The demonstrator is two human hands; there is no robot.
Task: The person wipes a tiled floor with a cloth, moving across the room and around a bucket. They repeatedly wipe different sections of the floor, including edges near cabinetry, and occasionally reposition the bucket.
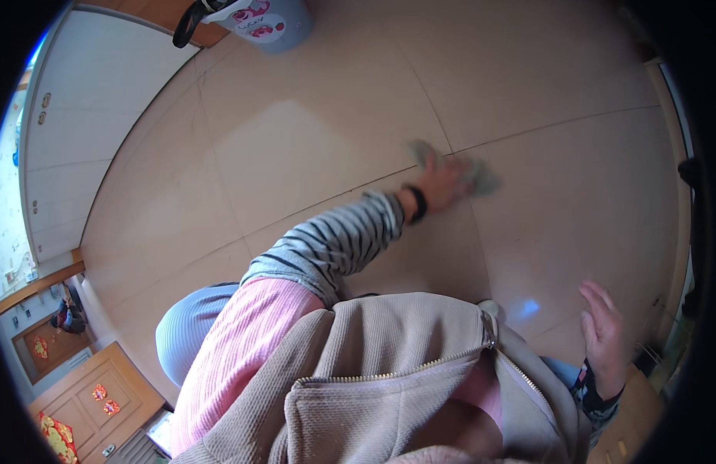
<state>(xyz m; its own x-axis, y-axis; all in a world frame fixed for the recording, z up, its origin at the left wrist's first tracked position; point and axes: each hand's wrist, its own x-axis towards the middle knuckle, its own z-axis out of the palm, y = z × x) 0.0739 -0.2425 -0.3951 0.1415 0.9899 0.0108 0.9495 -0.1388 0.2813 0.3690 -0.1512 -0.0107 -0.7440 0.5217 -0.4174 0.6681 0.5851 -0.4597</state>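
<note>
My left hand (444, 178), blurred, lies on a grey-green cloth (484, 178) against the tiled floor, near a crossing of tile joints. The cloth shows on both sides of the fingers. A black band is on that wrist, below a pushed-up striped sleeve (335, 235). At the lower right, my right hand (604, 330) is raised beside my body, its fingers apart and nothing in it. A dark patterned cuff covers that wrist. The beige zipped garment on my torso fills the bottom middle, and a light blue ribbed knee shows at its left.
A grey-blue bucket (282, 29) with cartoon stickers stands at the top, a black strap beside it. White cabinet doors (91, 87) line the upper left. A wooden door (100, 403) with red decorations is lower left; another person (69, 318) is small in the distance. A frame edge runs along the right.
</note>
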